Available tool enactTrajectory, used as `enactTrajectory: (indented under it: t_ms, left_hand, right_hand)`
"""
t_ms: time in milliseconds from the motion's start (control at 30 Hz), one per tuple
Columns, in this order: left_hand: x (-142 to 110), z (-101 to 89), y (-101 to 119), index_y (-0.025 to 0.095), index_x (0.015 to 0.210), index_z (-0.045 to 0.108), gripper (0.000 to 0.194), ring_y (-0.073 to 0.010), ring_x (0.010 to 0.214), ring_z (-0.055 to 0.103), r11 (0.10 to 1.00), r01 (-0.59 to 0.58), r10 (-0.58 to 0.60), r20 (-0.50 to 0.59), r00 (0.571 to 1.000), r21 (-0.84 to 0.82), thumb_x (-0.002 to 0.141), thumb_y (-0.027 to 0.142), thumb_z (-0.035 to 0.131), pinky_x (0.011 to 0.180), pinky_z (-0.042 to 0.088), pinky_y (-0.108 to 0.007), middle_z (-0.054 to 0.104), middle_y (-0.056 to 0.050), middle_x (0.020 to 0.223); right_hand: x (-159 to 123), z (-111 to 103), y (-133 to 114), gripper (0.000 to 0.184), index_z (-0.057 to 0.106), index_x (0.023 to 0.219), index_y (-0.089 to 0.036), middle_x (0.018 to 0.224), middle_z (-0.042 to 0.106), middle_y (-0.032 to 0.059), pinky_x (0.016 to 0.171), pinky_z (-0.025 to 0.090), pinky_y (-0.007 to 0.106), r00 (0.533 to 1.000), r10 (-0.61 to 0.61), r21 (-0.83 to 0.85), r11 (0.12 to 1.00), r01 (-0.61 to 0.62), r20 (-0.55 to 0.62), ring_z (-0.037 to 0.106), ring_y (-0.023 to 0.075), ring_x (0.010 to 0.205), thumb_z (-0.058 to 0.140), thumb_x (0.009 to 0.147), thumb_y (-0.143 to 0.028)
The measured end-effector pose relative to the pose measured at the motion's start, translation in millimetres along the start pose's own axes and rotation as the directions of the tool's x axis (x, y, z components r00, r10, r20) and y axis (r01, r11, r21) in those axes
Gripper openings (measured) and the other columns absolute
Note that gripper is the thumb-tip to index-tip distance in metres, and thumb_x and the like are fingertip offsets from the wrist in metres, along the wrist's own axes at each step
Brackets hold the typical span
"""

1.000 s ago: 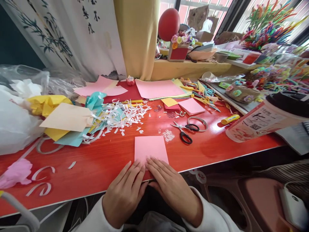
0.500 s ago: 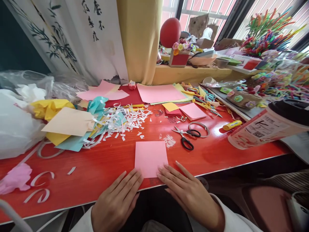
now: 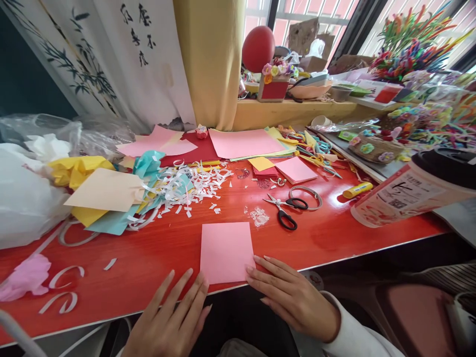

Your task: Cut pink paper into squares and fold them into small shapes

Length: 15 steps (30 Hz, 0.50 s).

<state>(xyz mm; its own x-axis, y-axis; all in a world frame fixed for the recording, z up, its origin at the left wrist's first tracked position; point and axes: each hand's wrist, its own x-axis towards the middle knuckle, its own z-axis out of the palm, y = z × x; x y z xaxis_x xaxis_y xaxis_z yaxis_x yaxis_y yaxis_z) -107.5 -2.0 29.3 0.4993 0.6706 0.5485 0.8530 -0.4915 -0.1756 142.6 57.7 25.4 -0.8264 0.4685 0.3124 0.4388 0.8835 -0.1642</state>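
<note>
A square sheet of pink paper lies flat at the table's front edge. My left hand is open with fingers spread, its fingertips at the paper's lower left corner. At the lower right corner, the fingertips of my right hand rest on the paper's edge, fingers stretched out. Neither hand grips anything. Beyond the paper, black-handled scissors lie with their blades parted, beside a small heap of whitish bits.
Curled white paper strips and coloured sheets are piled on the left. A large paper cup leans at the right. Behind lie a stack of pink squares, a yellow glue stick and larger pink paper.
The pink square has shifted slightly left and toward me. My left hand has moved left and down, its fingers spreading wider; my right hand has drawn to the paper's edge.
</note>
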Motion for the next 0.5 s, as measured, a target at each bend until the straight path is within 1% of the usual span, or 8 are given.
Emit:
enactTrajectory:
  t_ms: [100, 167, 200, 267, 367, 400, 433, 500]
  left_hand:
    - [15, 8.3, 11, 0.010, 0.089, 0.065, 0.029, -0.0271, 0.099, 0.056, 0.995, 0.082, -0.080, -0.034, 0.996, 0.063, 0.077, 0.034, 0.054, 0.095, 0.034, -0.039, 0.064, -0.013, 0.102]
    - [26, 19.0, 19, 0.011, 0.100, 0.061, 0.041, -0.0299, 0.108, 0.050, 0.991, 0.117, -0.118, 0.012, 0.993, 0.058, 0.078, 0.043, 0.048, 0.092, 0.037, -0.042, 0.057, -0.013, 0.114]
    - [29, 24.3, 23, 0.014, 0.106, 0.058, 0.041, -0.0281, 0.108, 0.050, 0.994, 0.102, -0.103, 0.024, 0.994, 0.041, 0.080, 0.043, 0.045, 0.092, 0.038, -0.041, 0.056, -0.011, 0.116]
    - [31, 32.0, 28, 0.017, 0.111, 0.055, 0.033, -0.0240, 0.107, 0.052, 0.999, 0.053, -0.053, 0.007, 0.999, 0.003, 0.085, 0.031, 0.040, 0.092, 0.038, -0.039, 0.057, -0.007, 0.115]
    - [22, 31.3, 28, 0.013, 0.106, 0.057, 0.032, -0.0209, 0.104, 0.054, 0.995, 0.028, -0.038, -0.113, 0.993, -0.091, 0.085, 0.008, 0.034, 0.095, 0.037, -0.037, 0.063, -0.006, 0.106]
    - [19, 27.8, 26, 0.011, 0.104, 0.058, 0.033, -0.0201, 0.103, 0.055, 0.991, 0.029, -0.048, -0.144, 0.988, -0.131, 0.083, 0.005, 0.033, 0.095, 0.037, -0.037, 0.064, -0.006, 0.103]
    - [17, 23.1, 24, 0.010, 0.103, 0.058, 0.033, -0.0189, 0.101, 0.056, 0.985, 0.027, -0.055, -0.161, 0.985, -0.172, 0.082, 0.003, 0.033, 0.095, 0.037, -0.035, 0.066, -0.007, 0.099]
    - [14, 11.4, 21, 0.009, 0.099, 0.059, 0.031, -0.0148, 0.096, 0.059, 0.967, -0.025, -0.018, -0.168, 0.986, -0.252, 0.082, 0.005, 0.032, 0.097, 0.037, -0.032, 0.068, -0.005, 0.093]
  right_hand:
    - [4, 9, -8, 0.034, 0.053, 0.114, -0.012, 0.114, 0.059, 0.0067, 0.099, 0.038, 0.035, 0.988, 0.019, -0.011, 1.000, -0.021, -0.156, 0.038, 0.0189, 0.121, 0.049, 0.081, -0.020]
    - [6, 12, -12, 0.031, 0.054, 0.111, -0.011, 0.109, 0.061, 0.0079, 0.097, 0.040, 0.034, 0.968, 0.044, -0.002, 0.999, -0.046, -0.249, 0.042, 0.0183, 0.118, 0.049, 0.080, -0.015]
    - [6, 13, -13, 0.030, 0.055, 0.109, -0.011, 0.108, 0.062, 0.0082, 0.096, 0.040, 0.033, 0.958, 0.070, 0.012, 0.997, -0.070, -0.278, 0.045, 0.0180, 0.116, 0.049, 0.080, -0.013]
    - [4, 12, -12, 0.030, 0.054, 0.109, -0.014, 0.106, 0.063, 0.0079, 0.095, 0.041, 0.033, 0.932, 0.182, 0.080, 0.983, -0.166, -0.314, 0.050, 0.0173, 0.111, 0.048, 0.080, -0.011]
    - [0, 8, -13, 0.039, 0.043, 0.120, -0.016, 0.106, 0.062, 0.0085, 0.092, 0.043, 0.035, 0.816, 0.428, 0.251, 0.901, -0.354, -0.387, 0.053, 0.0180, 0.107, 0.048, 0.081, -0.017]
    - [0, 7, -15, 0.045, 0.039, 0.123, -0.015, 0.107, 0.061, 0.0103, 0.092, 0.043, 0.037, 0.788, 0.462, 0.284, 0.884, -0.372, -0.408, 0.051, 0.0201, 0.109, 0.051, 0.081, -0.024]
    - [1, 5, -18, 0.052, 0.038, 0.124, -0.014, 0.109, 0.060, 0.0122, 0.092, 0.042, 0.040, 0.796, 0.441, 0.283, 0.894, -0.348, -0.415, 0.049, 0.0229, 0.111, 0.053, 0.078, -0.033]
    - [7, 1, -28, 0.050, 0.045, 0.118, -0.015, 0.104, 0.063, 0.0115, 0.094, 0.038, 0.043, 0.866, 0.280, 0.242, 0.951, -0.192, -0.413, 0.050, 0.0248, 0.110, 0.052, 0.077, -0.043]
